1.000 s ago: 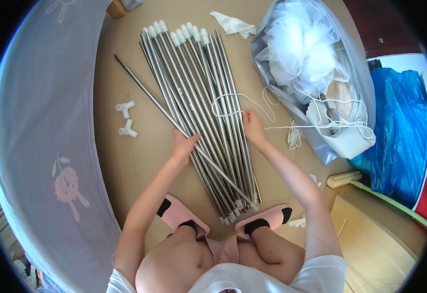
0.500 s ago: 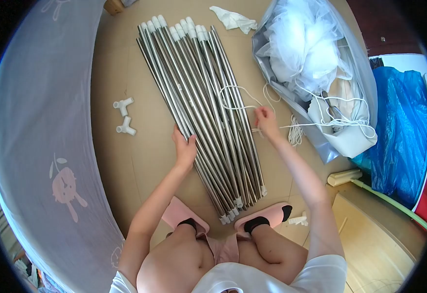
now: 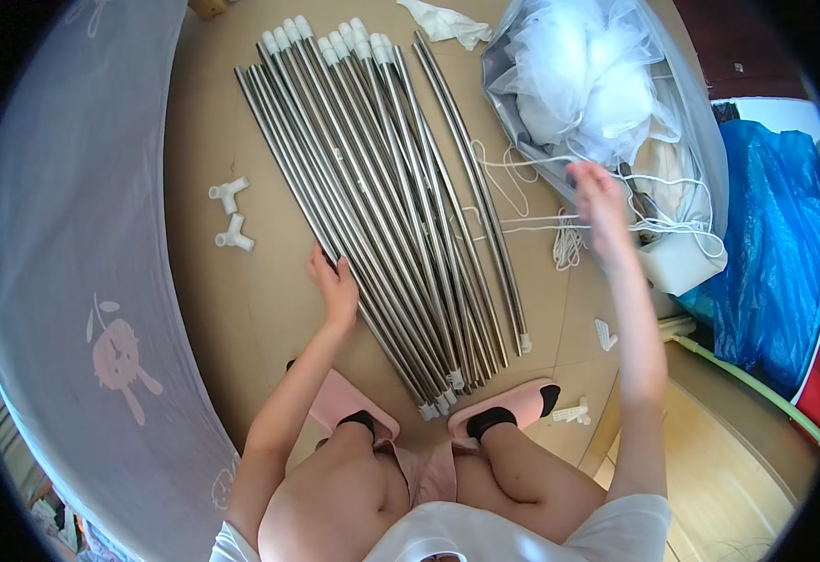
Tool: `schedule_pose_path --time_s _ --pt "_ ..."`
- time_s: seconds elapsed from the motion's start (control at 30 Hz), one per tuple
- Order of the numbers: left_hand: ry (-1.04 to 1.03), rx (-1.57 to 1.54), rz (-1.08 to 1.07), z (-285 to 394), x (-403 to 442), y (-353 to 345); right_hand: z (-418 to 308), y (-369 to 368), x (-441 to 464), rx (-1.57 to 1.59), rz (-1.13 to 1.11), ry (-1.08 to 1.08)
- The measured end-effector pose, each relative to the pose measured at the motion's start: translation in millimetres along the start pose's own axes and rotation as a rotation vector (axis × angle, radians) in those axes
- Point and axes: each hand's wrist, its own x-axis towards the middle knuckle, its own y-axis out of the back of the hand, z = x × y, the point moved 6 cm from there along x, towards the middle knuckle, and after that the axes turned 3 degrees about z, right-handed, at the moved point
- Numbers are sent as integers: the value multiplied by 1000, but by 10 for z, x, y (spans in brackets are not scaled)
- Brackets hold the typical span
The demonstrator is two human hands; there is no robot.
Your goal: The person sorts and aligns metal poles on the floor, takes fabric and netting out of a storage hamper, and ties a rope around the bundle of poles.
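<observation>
A bundle of long metal tubes [image 3: 363,201], many with white plastic ends, lies slanted on the floor. My left hand [image 3: 337,288] holds the bundle's left edge, thumb on top and fingers at the side. To the right, slightly blurred, my right hand [image 3: 599,201] is raised near the open bag and pinches a white cord [image 3: 532,162]. The cord runs from the tubes past my fingers toward the bag. A few tubes [image 3: 466,140] on the right lie apart from the rest. Part of the cord passes under them.
Two white plastic connectors [image 3: 232,234] lie left of the tubes. A silvery bag [image 3: 502,89] holds white netting [image 3: 583,84]. Coiled cord [image 3: 567,245] lies beside it. More white pieces [image 3: 574,412] are near my right foot. A grey fabric panel [image 3: 82,234] borders the left.
My right hand has moved right and upward, drawing the cord toward the bag. The rightmost tubes have separated from the bundle. My left hand has shifted slightly left with the bundle's edge.
</observation>
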Motion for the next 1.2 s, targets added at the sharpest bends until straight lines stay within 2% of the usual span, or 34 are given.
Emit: schedule_pose_path --time_s 0.07,0.13,0.2,0.23,0.27,0.3,0.33,0.4,0.43,0.47,0.5,0.53,0.57,0.6,0.67,0.7,0.73,0.8,0.83,0.87,0.9,0.93,1.0,1.03,1.1,1.13,1.2 --pt "14 31 0 -79 -2 4 -537 125 -151 0 65 127" --pt "-119 97 28 -49 -7 -8 -1129 275 -390 63 139 316" --pt "-71 67 27 -39 1 -14 -1666 473 -738 118 219 555" --pt "-23 42 29 -38 4 -10 -1908 567 -914 203 17 679" --pt "-23 37 26 -7 6 -11 -2103 724 -1112 281 64 763" --pt "-9 104 66 22 0 15 -2275 850 -1269 388 -44 809" --pt "3 167 104 77 -5 39 -2346 853 -1375 379 -41 813" --pt "-76 125 100 252 -35 79 -2428 698 -1530 360 -225 724" --pt "-193 68 85 579 -103 110 -2188 540 -1540 214 112 610" --pt "-309 10 70 932 -178 155 -1886 195 -1524 -274 134 443" --pt "-631 8 -125 1429 -379 94 -1449 -653 -1541 -605 -539 221" --pt "-956 8 -308 1856 -609 70 -1098 -881 -1656 -367 -715 20" --pt "-1014 -18 -677 2072 -763 -54 -759 -972 -1770 -413 -828 -9" --pt "-1054 -42 -1048 2169 -958 -181 -583 -1018 -1881 -640 -940 -130" --pt "-417 -359 -1465 2053 -1275 -350 -424 -993 -1980 -491 -872 97" --pt "-51 -312 -1578 1920 -1399 -376 -336 -907 -1990 -448 -837 14" --pt "-46 -313 -1587 1860 -1471 -379 -323 -836 -2007 -446 -831 6" --pt "252 -75 -1739 1490 -1639 -378 -220 -639 -2066 -612 -916 -107" --pt "262 -62 -1745 1392 -1642 -349 -167 -503 -2083 -696 -931 -166" --pt "117 -65 -1689 1344 -1583 -311 -32 -316 -2067 -680 -931 -171" --pt "-23 -70 -1626 1327 -1529 -265 160 -73 -2006 -663 -891 -75" --pt "-18 -67 -1559 1324 -1463 -230 346 189 -1934 -647 -852 22" --pt "-24 58 -1471 1335 -1309 -95 753 793 -1709 -520 -706 -92" --pt "-32 179 -1443 1329 -1236 3 823 1017 -1647 -513 -721 -86" --pt "12 364 -1349 1363 -1180 251 1091 1454 -1431 -872 -677 -258" --pt "85 432 -1272 1264 -1178 422 1205 1511 -1359 -872 -711 -246" --pt "187 502 -1165 1149 -1317 757 1608 1659 -1315 -1128 -727 -381"
